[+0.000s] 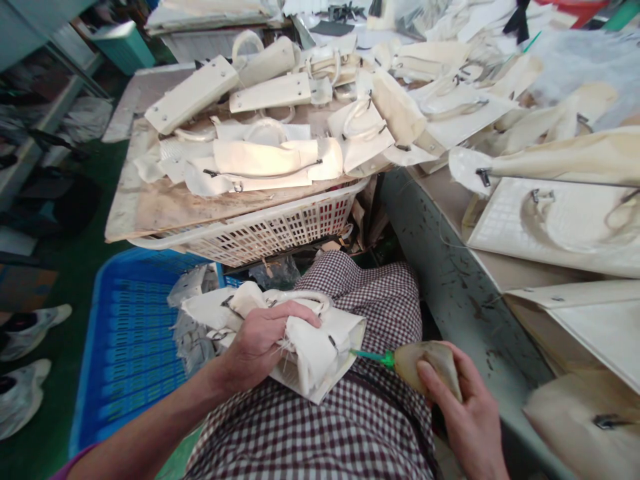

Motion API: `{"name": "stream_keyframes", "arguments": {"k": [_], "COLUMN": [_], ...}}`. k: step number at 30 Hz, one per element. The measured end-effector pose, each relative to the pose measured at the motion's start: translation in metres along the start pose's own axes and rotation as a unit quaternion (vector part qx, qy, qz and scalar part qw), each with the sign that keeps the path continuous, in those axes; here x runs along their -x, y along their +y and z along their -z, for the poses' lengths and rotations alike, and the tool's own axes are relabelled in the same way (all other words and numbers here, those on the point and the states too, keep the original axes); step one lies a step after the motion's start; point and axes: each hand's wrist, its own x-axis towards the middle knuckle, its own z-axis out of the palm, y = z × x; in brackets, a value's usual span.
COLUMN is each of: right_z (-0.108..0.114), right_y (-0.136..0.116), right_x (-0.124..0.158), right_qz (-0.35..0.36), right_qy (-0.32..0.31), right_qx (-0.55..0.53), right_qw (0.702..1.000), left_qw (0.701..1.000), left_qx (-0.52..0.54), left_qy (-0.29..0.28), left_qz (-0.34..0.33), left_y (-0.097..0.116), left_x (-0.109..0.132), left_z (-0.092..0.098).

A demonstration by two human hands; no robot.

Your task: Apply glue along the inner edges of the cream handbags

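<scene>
My left hand (260, 343) grips a small cream-white handbag (327, 347) above my lap, its fingers closed over a folded flap. A curved handle (313, 298) and loose threads show on the bag. My right hand (467, 400) squeezes a soft, yellowish glue bottle (425, 368) with a thin green nozzle (373, 357). The nozzle's tip meets the right edge of the bag, near a small dark metal fitting. Whether anything comes out of the tip is too small to see. Checked cloth (310, 433) covers my lap beneath both hands.
Several similar white bags (275, 160) lie on a wooden board (165, 207) over a white basket (280, 230). At left stands a blue crate (115, 333) beside bundled plastic scraps (193, 333). More bags (565, 220) cover the right-hand table, whose grey side panel (460, 293) borders my lap. Shoes (25, 393) appear far left.
</scene>
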Motion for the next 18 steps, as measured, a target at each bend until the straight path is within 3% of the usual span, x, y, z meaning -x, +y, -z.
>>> {"name": "stream_keyframes", "arguments": {"k": [8,13,18], "right_z": [-0.008,0.000,0.007], "right_y": [0.013,0.013,0.007], "right_x": [-0.002,-0.001,0.004], "right_qz": [0.110,0.202,0.227], "right_qy": [-0.011,-0.029,0.018], "right_qx": [-0.008,0.033,0.065], "right_qw": [0.994,0.978,0.972], "left_qw": [1.000,1.000,1.000], "left_qx": [0.016,0.018,0.019], "left_qy": [-0.017,-0.013,-0.019], "left_qz": [-0.001,-0.003,0.014], "left_y": [-0.002,-0.001,-0.001], "left_x": [-0.001,-0.002,0.000], "left_z": [0.001,0.001,0.001]}}
